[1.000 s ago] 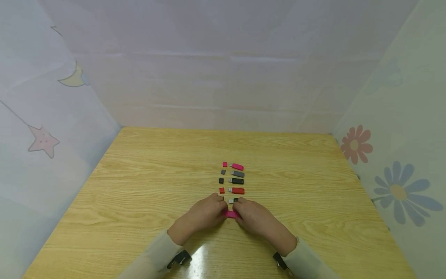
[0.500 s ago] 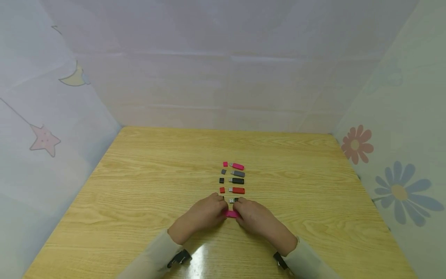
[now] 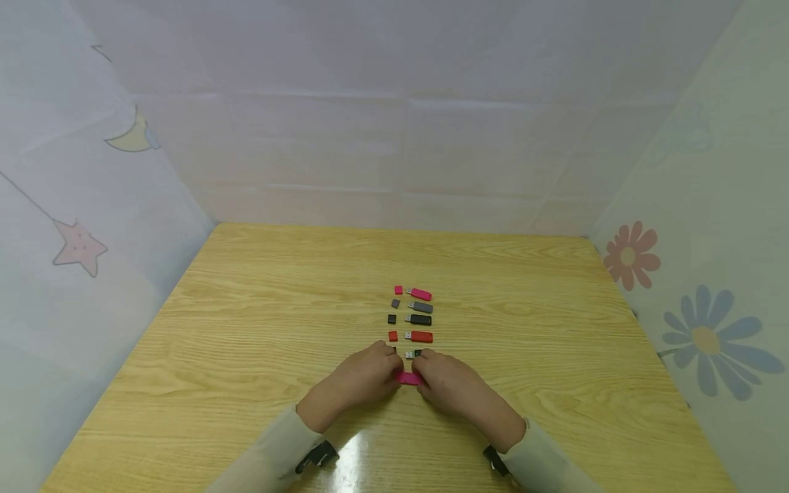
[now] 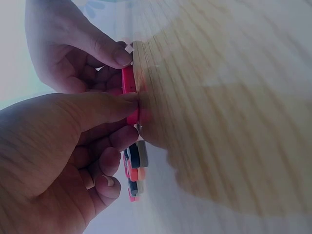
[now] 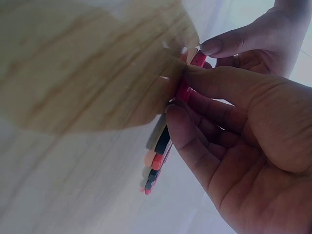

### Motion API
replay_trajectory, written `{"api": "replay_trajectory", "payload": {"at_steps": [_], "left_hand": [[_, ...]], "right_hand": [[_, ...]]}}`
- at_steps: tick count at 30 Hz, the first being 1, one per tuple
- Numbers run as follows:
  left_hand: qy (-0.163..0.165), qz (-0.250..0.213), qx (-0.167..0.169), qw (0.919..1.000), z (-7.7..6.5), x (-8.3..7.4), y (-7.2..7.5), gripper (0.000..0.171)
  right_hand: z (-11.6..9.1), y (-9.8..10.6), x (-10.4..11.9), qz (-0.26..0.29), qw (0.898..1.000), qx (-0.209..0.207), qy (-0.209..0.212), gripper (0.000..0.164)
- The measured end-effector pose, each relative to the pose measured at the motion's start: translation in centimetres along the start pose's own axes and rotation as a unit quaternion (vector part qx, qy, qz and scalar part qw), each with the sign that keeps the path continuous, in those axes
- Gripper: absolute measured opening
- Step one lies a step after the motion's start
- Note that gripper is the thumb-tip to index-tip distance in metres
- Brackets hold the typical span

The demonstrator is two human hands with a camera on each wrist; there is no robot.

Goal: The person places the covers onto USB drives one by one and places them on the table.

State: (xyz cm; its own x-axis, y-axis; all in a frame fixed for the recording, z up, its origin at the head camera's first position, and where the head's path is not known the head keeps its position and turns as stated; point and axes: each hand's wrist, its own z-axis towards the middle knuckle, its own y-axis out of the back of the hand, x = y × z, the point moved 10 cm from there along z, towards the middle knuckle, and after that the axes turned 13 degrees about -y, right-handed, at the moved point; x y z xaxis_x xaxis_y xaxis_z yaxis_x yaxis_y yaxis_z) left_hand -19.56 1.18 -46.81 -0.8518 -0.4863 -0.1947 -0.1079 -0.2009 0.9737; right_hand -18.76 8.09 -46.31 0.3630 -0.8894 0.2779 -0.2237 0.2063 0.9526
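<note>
A pink USB stick lies level at the front end of the column, held between both hands at the tabletop. My left hand pinches its left end between thumb and fingers. The right hand pinches the opposite end. In the left wrist view a pink stretch of the stick shows between the two thumbs; whether a separate cap sits on it cannot be told. Just beyond the fingers is a black USB stick with its metal plug bare, partly covered by the right hand.
Farther back lie a red stick, a black stick, a grey stick and another pink stick, plugs facing left. Matching caps, such as the red cap, lie left of them. The wooden table meets draped walls.
</note>
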Motion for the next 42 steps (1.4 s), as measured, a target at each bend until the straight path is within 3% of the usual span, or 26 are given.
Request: {"api": "replay_trajectory", "payload": {"at_steps": [14,20,25,32,42], "left_hand": [[0.015,-0.007,0.016,0.9997,-0.2,0.3,0.2,0.006],[0.035,-0.004,0.012,0.9993,-0.5,1.3,1.1,0.016],[0.056,-0.016,0.001,0.9983,-0.7,2.1,1.8,0.019],[0.064,-0.008,-0.009,0.9979,-0.8,2.5,2.4,0.018],[0.086,0.018,0.008,0.9961,-0.3,3.1,2.0,0.024]], "right_hand": [[-0.1,0.3,-0.2,0.001,1.000,-0.001,-0.007,0.011],[0.1,1.0,-1.1,-0.024,0.999,-0.001,-0.045,0.024],[0.4,1.6,-1.9,-0.027,0.997,-0.011,-0.069,0.023],[0.4,2.2,-2.1,-0.024,0.997,-0.030,-0.067,0.023],[0.9,2.2,-2.1,-0.029,0.997,-0.034,-0.061,0.024]]}}
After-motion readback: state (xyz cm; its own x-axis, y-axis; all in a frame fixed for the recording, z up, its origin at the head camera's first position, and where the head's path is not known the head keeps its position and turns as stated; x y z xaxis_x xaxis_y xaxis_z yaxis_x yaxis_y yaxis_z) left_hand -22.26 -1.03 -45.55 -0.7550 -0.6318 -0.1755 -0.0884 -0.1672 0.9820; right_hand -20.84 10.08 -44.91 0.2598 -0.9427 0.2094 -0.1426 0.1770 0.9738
